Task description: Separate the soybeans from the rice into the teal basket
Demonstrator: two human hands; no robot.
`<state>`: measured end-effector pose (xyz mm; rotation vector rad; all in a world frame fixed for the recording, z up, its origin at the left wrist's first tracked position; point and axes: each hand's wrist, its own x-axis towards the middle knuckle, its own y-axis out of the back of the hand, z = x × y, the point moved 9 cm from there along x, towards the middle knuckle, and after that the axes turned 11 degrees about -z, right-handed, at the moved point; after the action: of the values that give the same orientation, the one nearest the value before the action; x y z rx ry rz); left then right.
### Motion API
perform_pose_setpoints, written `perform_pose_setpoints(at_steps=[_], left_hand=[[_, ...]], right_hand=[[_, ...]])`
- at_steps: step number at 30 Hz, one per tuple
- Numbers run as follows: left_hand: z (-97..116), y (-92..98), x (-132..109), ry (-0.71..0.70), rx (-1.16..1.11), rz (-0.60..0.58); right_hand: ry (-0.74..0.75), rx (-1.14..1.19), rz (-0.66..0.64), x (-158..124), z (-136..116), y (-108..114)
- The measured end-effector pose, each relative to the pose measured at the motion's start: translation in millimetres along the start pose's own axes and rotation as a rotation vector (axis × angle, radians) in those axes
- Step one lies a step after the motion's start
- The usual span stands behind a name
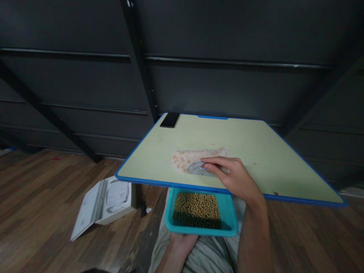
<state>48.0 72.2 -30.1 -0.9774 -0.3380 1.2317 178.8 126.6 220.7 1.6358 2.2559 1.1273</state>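
Nearest of all, the left hand (183, 240) sits palm-up beneath a glossy teal plastic basin (200, 230), its fingers hidden, so whether they curl or lie flat I can't tell. Inside, round tan beans (197, 206) spread in a pebbly layer, the near part in shadow. Just beyond, over the blue-rimmed edge of the pale, smooth table (241, 140), here's the right hand (237, 176), thumb and fingers pinching a clear, half-moon protractor (196, 168). It lies near the table's front edge, long axis running left to right, straight side toward the person, curve facing away. Around its arc, a grainy white scatter (182, 160) flecked with orange stretches sideways. Farther back, a flat black phone (170, 120) rests by the left corner, and behind it rises a dark, ribbed panel (213, 30).
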Motion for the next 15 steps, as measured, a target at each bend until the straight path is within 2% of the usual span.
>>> perform_pose_setpoints(at_steps=[3,7,11,15], left_hand=[[1,-2.2,-1,-0.056,-0.17,-0.052],[2,-4.1,-2,-0.047,-0.121,-0.034],[8,-5.1,-3,-0.086,-0.09,-0.022],[11,-4.7,-4,-0.094,-0.043,0.002]], right_hand=[[-0.019,0.042,-0.022,-9,-2,4],[-0.047,0.078,-0.08,-15,1,4],[-0.064,0.067,-0.122,-9,6,-2],[-0.035,0.026,-0.081,0,6,-3]])
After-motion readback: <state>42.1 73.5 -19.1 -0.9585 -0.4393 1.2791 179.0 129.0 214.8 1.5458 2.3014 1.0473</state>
